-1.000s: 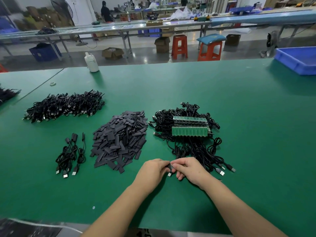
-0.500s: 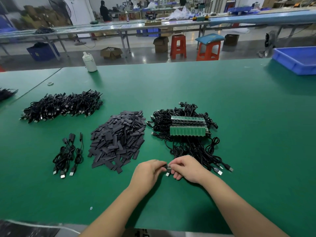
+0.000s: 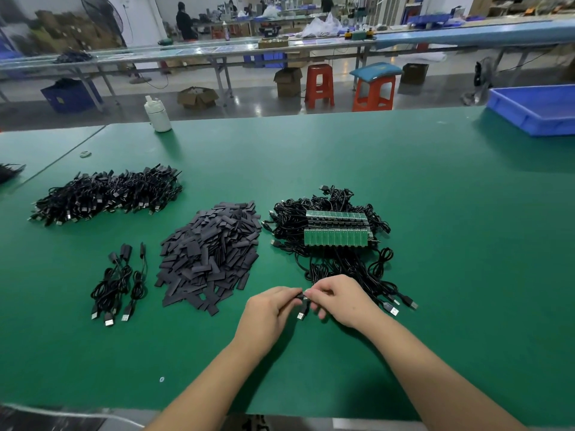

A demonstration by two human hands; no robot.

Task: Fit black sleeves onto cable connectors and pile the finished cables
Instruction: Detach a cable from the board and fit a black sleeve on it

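Note:
Low on the green table, my left hand (image 3: 270,309) and my right hand (image 3: 340,298) meet fingertip to fingertip. They pinch a black cable (image 3: 302,311) between them, and its USB plug hangs down below my fingers. Whether a sleeve is on its connector is hidden by my fingers. A heap of flat black sleeves (image 3: 211,253) lies to the left of my hands. Behind my right hand sits a tangle of cables with green circuit boards (image 3: 336,231). A few finished cables (image 3: 119,281) lie at the left, with a big cable pile (image 3: 105,194) behind them.
A white bottle (image 3: 158,115) stands at the table's far edge. A blue tray (image 3: 538,108) sits at the far right corner. Loose USB plugs (image 3: 401,304) trail out right of my right hand. Stools, boxes and other benches stand beyond the table.
Both hands stay together on the same cable with only slight finger movement. The camera view has shifted a little.

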